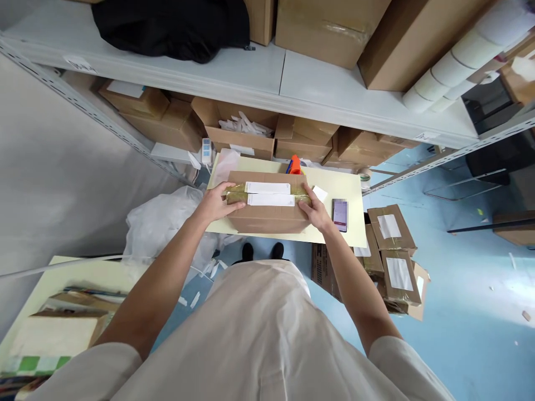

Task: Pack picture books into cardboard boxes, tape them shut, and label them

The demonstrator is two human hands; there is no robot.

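A taped cardboard box [270,218] is in front of me at the table [355,223], with two white label strips [271,199] on its top along the tape. My left hand [216,203] grips the box's left end, thumb on top. At the right end my right hand [314,209] grips it the same way. Behind the box lies an orange tape dispenser [295,165]. To the right of my right hand are a phone [340,215] with a lit screen and a small white paper [320,193]. The box's underside is hidden.
Shelving [234,78] with cardboard boxes and a black cloth item [175,28] stands beyond the table. Several labelled parcels [399,273] are piled on the floor at right. Crumpled plastic wrap [163,228] lies at left, near another table [104,273].
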